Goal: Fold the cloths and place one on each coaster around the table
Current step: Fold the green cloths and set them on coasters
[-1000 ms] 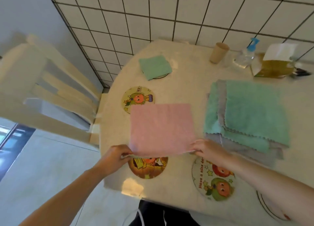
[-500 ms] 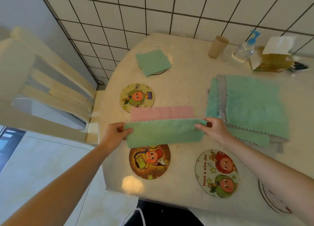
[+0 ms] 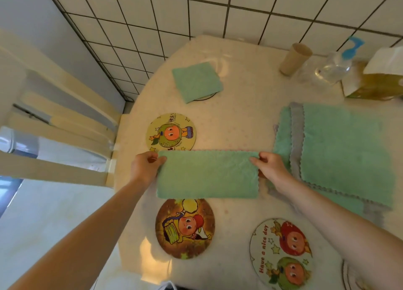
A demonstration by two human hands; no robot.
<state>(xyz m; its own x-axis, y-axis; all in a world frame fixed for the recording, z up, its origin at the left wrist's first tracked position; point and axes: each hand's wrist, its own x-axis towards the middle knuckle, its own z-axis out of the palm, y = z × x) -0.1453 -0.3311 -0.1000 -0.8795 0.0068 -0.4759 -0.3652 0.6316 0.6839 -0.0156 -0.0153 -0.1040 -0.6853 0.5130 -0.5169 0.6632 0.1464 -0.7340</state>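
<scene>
A cloth [image 3: 207, 174], green outside and pink inside, lies folded in half on the cream table [image 3: 239, 119]. My left hand [image 3: 146, 167] pinches its far left corner and my right hand [image 3: 270, 167] pinches its far right corner. Three cartoon coasters lie bare: a yellow one [image 3: 171, 132] beyond the cloth, a brown one [image 3: 185, 227] in front of it, a white one [image 3: 281, 252] at the front right. Farther back, a folded green cloth [image 3: 197, 81] covers another coaster. A stack of unfolded green and grey cloths [image 3: 335, 152] lies to the right.
At the back right stand a paper cup [image 3: 294, 58], a clear spray bottle [image 3: 333, 65] and a tissue box [image 3: 377, 80]. A pale chair [image 3: 54, 124] stands left of the table. A tiled wall runs behind. Another coaster's rim [image 3: 349, 276] shows at the bottom right.
Both hands have carried the cloth's near edge over to the far edge, folding it in half. The pink side is now hidden and the green side faces up.
</scene>
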